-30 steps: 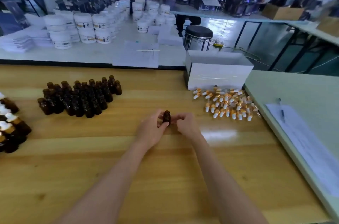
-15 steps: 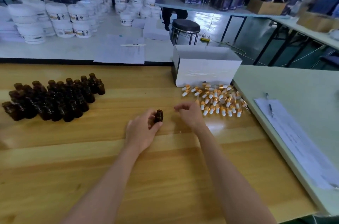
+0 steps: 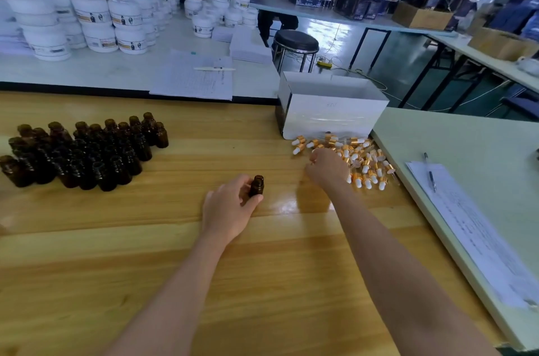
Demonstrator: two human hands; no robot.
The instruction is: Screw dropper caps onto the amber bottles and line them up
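So, left hand (image 3: 230, 206) grips one small dark amber bottle (image 3: 256, 186), upright w/ neck uncapped; right hand (image 3: 328, 167) curls over gold-and-white dropper caps (image 3: 364, 163). Can't tell if it holds one

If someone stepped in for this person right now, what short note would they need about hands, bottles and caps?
Left hand: grips one uncapped amber bottle, upright.
Right hand: over the loose dropper caps beside the white box; unclear if it holds one.
Uncapped bottles cluster far to the left.
Done: no capped bottle in view.
Left: cap the held bottle, then the cluster, and line them up.
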